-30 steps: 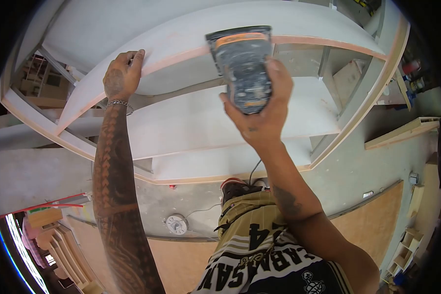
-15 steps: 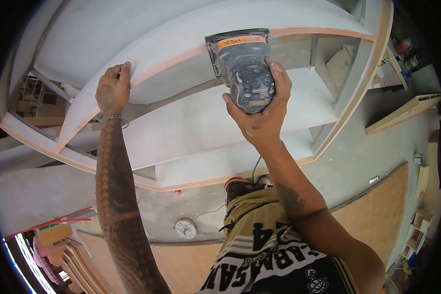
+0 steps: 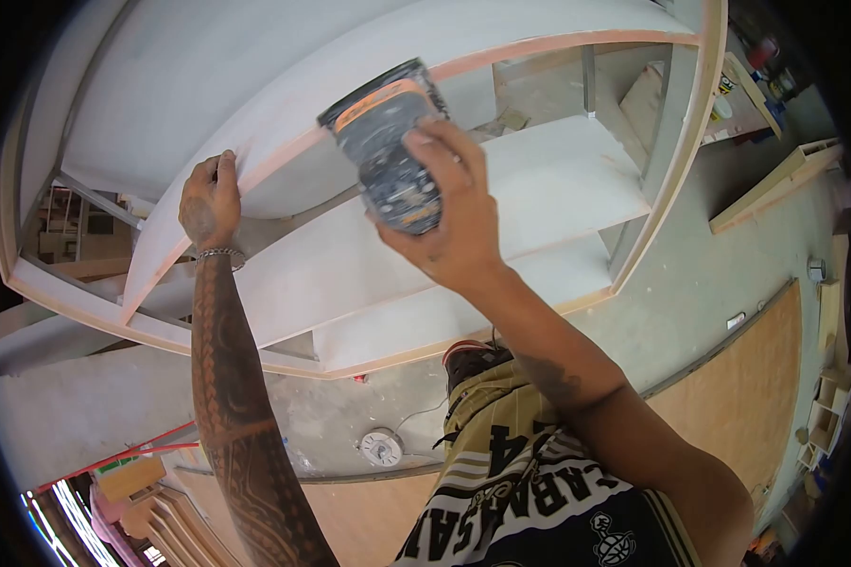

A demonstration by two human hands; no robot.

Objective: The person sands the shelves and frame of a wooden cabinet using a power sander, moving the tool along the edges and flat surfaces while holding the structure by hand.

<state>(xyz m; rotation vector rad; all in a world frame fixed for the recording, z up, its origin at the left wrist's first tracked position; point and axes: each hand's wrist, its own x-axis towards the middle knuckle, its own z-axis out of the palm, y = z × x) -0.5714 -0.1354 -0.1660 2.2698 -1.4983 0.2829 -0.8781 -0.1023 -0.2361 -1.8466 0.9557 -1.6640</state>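
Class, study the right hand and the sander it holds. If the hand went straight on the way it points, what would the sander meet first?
The sander in the right hand would likely meet the pink edge first; depth is unclear, so they may already touch.

Adds up to two bare hands, one left hand [image 3: 212,200] and one right hand [image 3: 454,203]. Also counts one power sander [image 3: 388,156], one chain bracelet [image 3: 219,252], one large curved frame [image 3: 683,175], one round white disc [image 3: 381,447], one small red piece [image 3: 360,379] and one visible shoe [image 3: 467,365].
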